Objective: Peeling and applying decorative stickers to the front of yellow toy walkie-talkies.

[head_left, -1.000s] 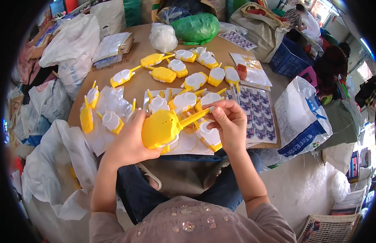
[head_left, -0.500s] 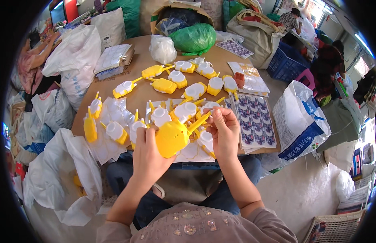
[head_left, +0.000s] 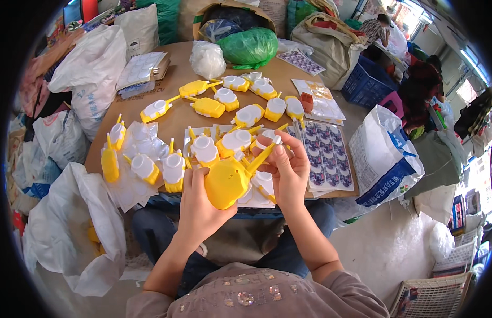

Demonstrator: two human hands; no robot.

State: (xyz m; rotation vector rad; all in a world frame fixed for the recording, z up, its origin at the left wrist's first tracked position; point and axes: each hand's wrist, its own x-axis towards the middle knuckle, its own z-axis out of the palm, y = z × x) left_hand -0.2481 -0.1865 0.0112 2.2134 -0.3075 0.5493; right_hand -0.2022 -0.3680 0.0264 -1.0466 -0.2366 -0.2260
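1. White bag [head_left: 369, 161], right of the worktop [head_left: 169, 135]: white characters printed across a blue band.
2. Sheet [head_left: 331, 157]: rows of one repeated purplish picture.
3. Yellow toy [head_left: 223, 185]: smooth, rounded shell with a tapering stick [head_left: 262, 159] and white tip [head_left: 277, 139]; raised between both hands, over the worktop's near edge.
4. Left hand [head_left: 203, 208]: fingers part-curled, gripping the shell.
5. Right hand [head_left: 288, 172]: thumb and forefinger nearly closed, pinching the stick near its tip.
6. White-faced toys [head_left: 249, 114]: scattered across the worktop.
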